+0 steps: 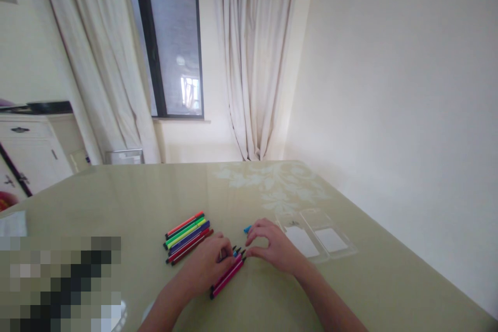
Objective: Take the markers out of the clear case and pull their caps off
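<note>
My left hand [216, 259] is curled over a small bunch of felt-tip pens, its thumb against a magenta pen [229, 276]. These pens slant across the table, and several dark tips point toward my right hand [268, 241]. That hand is bent, with a gap between thumb and forefinger right beside the tips. By its fingers is a small blue piece [247, 229], like a pen cap; whether the fingers touch it I cannot tell. Left of my left hand lies a row of capped felt-tip pens [187, 237] in orange, green, yellow, purple, red and brown.
Two clear plastic sleeves with white cards [330, 239] lie right of my right hand. The glossy table [128, 192] reaches toward curtains [257, 62] and a window. A wall borders its right side. A pixelated patch hides the lower left.
</note>
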`<state>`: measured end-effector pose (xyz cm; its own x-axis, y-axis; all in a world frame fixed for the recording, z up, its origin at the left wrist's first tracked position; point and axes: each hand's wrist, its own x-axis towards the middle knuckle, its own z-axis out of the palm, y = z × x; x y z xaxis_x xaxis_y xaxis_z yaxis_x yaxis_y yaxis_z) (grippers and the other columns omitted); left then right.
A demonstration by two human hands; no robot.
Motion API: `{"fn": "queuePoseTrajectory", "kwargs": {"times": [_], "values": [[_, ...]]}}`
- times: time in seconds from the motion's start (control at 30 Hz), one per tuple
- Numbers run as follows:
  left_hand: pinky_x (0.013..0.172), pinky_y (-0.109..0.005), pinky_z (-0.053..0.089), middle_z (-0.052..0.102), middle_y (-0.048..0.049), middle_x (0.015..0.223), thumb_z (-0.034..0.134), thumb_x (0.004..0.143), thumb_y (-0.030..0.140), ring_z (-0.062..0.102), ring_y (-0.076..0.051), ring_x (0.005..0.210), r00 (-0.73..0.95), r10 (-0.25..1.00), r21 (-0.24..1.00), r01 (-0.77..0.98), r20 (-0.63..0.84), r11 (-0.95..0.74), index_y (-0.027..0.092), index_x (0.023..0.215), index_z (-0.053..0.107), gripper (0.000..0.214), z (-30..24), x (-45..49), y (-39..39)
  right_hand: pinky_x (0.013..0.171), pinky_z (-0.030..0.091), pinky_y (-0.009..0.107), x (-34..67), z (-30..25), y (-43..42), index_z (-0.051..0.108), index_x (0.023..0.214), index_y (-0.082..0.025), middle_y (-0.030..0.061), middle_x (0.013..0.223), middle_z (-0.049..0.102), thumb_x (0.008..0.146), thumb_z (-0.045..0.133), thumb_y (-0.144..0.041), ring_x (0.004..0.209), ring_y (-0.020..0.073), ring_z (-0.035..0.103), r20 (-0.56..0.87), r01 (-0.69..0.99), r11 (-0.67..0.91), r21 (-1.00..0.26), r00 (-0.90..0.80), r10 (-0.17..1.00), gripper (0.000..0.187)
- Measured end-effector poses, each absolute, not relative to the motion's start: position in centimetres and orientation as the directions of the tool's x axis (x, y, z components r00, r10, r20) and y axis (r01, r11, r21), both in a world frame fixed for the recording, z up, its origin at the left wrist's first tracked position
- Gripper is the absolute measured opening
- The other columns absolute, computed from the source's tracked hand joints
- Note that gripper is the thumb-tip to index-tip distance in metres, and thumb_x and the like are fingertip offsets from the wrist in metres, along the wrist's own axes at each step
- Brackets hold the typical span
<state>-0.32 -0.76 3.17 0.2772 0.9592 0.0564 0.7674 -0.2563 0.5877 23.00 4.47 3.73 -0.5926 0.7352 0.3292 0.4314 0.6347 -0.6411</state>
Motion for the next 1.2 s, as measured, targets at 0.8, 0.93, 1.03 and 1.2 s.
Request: {"fn": "queuePoseTrajectory", "kwargs": {"times": [0.8,0.93,1.03,1.2], "values": [[0.084,-0.033,0.044,0.069,-0.0078,0.103,0.053,0.094,0.024,0.066,-0.025,0.100,-0.103,0.993,0.251,0.964,0.056,0.086,0.021,0.095,0.059,0.007,1.8,-5.3,1.2,0.112,0.030,0.037,19.4,2.9,1.2,0.072,0.124,-0.038,-0.0028,0.128,0.073,0.096,0.069,-0.036,0.122,0.0199,0.061,0.204,0.363,0.741,-0.566,-0.808,0.552,0.029],[0.090,-0.033,0.043,0.067,-0.0088,0.107,0.051,0.096,0.024,0.063,-0.024,0.106,-0.016,0.997,0.282,0.959,0.072,-0.005,0.020,0.094,0.060,0.011,1.8,-4.8,1.2,0.112,0.034,0.037,19.9,2.7,2.0,0.071,0.126,-0.032,0.0012,0.128,0.073,0.093,0.072,-0.039,0.122,0.0209,0.061,0.252,0.378,0.703,-0.602,-0.746,0.617,0.034],[0.095,-0.034,0.042,0.065,-0.0094,0.110,0.047,0.098,0.024,0.060,-0.025,0.110,0.056,0.988,0.304,0.948,0.145,-0.098,0.020,0.094,0.060,0.014,2.4,-3.9,0.9,0.112,0.038,0.038,20.7,2.7,3.1,0.070,0.127,-0.028,0.0055,0.130,0.070,0.096,0.067,-0.036,0.124,0.0222,0.060,0.324,0.475,0.629,-0.615,-0.576,0.751,0.032],[0.086,-0.031,0.044,0.068,-0.0071,0.108,0.032,0.105,0.027,0.063,-0.022,0.100,0.200,0.965,0.502,0.825,0.169,-0.259,0.024,0.103,0.057,0.025,3.6,-0.3,-0.2,0.096,0.051,0.033,20.9,3.3,3.7,0.071,0.122,-0.025,0.0057,0.116,0.075,0.097,0.063,-0.037,0.105,0.0208,0.069,0.371,0.401,0.562,-0.723,-0.461,0.806,0.029]]}}
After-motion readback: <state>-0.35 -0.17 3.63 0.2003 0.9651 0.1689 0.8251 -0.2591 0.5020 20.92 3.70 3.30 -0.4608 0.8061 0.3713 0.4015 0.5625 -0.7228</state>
